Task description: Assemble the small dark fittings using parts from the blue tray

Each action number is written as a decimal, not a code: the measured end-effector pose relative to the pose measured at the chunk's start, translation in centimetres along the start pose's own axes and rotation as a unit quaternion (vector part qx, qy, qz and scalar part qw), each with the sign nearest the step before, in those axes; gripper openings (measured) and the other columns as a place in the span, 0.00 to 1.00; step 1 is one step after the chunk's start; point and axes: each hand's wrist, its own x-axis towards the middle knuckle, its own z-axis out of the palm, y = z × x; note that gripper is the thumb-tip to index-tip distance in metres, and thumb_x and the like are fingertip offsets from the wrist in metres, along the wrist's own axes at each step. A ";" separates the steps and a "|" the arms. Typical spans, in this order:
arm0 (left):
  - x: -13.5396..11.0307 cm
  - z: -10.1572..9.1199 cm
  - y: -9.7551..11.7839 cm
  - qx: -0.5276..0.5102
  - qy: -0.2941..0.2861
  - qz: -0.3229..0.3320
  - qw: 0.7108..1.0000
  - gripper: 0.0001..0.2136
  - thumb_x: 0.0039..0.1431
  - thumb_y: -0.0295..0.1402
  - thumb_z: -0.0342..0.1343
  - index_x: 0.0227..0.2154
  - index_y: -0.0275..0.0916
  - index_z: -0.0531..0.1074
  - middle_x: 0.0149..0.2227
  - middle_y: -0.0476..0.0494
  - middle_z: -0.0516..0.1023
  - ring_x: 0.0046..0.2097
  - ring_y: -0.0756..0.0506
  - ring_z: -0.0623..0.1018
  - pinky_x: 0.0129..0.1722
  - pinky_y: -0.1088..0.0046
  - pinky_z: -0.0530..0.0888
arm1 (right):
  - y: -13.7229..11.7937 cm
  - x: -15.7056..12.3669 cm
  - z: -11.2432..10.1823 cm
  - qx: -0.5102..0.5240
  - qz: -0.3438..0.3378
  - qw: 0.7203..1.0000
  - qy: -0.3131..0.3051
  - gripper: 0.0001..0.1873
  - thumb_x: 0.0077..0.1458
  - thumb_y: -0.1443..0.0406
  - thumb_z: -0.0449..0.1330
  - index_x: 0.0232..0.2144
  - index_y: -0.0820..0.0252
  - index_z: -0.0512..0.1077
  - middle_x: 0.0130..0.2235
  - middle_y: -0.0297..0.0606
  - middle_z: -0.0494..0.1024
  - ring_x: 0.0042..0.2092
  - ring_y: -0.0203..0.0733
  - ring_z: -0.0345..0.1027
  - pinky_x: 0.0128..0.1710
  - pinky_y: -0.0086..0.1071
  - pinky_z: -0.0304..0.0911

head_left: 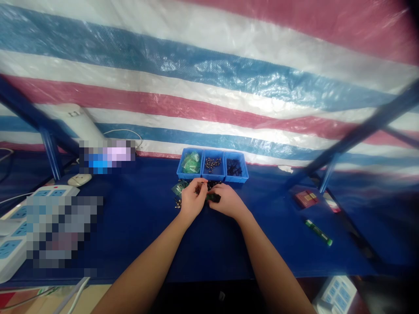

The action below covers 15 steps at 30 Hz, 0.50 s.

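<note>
Arms are reaching over the blue bench, right hand pinching a small dark part, left hand curling narrow beside it, best keeping both low and steady.

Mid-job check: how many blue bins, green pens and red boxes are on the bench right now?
Blue bins: 3 (left, middle, right)
Green pen: 1
Red box: 1
Total: 5

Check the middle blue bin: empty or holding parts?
Holding parts: small dark round pieces lie across the floor of the middle blue bin.
</note>
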 end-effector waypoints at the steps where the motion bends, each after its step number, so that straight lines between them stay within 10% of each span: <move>1: 0.0 0.0 0.1 0.002 0.000 0.000 1.000 0.08 0.60 0.36 0.52 0.39 0.41 0.73 0.26 0.50 0.75 0.26 0.50 0.75 0.27 0.76 0.71 | -0.1 0.0 -0.1 0.009 -0.001 1.000 0.009 0.09 0.47 0.69 0.64 0.34 0.56 0.78 0.36 0.38 0.78 0.39 0.44 0.70 0.44 0.38 0.63; 15: 0.2 -0.1 0.3 0.024 0.024 -0.005 0.999 0.09 0.60 0.37 0.53 0.39 0.40 0.73 0.26 0.50 0.74 0.26 0.51 0.73 0.27 0.77 0.69 | 0.1 0.2 -0.2 0.160 0.136 0.949 0.234 0.08 0.57 0.61 0.56 0.36 0.57 0.74 0.35 0.39 0.77 0.33 0.42 0.70 0.35 0.35 0.66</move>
